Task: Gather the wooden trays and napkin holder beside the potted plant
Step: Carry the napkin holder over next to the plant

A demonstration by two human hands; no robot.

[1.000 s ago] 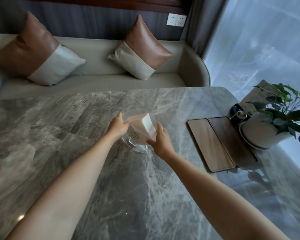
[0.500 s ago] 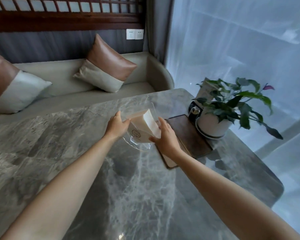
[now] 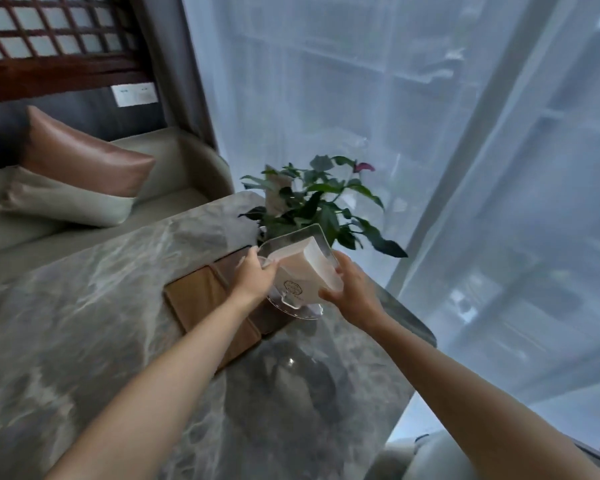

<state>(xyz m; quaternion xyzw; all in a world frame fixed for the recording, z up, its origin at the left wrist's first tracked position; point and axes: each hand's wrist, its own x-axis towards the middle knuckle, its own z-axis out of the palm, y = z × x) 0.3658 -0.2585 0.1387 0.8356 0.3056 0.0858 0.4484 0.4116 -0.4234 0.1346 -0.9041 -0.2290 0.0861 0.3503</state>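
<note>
Just in front of the potted plant (image 3: 312, 206), over the near end of the wooden trays (image 3: 205, 306): napkin holder (image 3: 297, 271), clear, stuffed with white napkins, tilted, base seemingly just clear of the darker tray beside the plant, though blur makes contact hard to rule out. Left hand (image 3: 255, 278) pressed on the side away from the plant's overhanging leaves, fingers curled round the clear wall; right hand (image 3: 352, 289) clamped on the opposite side, fingers wrapped on the napkin stack's edge. Both closed on the holder, neither spread.

Step in hand, by the look of it: setting the holder down next to the plant. Best done by levelling the base first, then lowering straight. Worth choosing bare table (image 3: 84, 306) just beside the trays and the plant rather than on the tray. Keep the top edge clear of the drooping leaves. Release only once the base sits flat; napkins likely to slide from a tilted holder.
</note>
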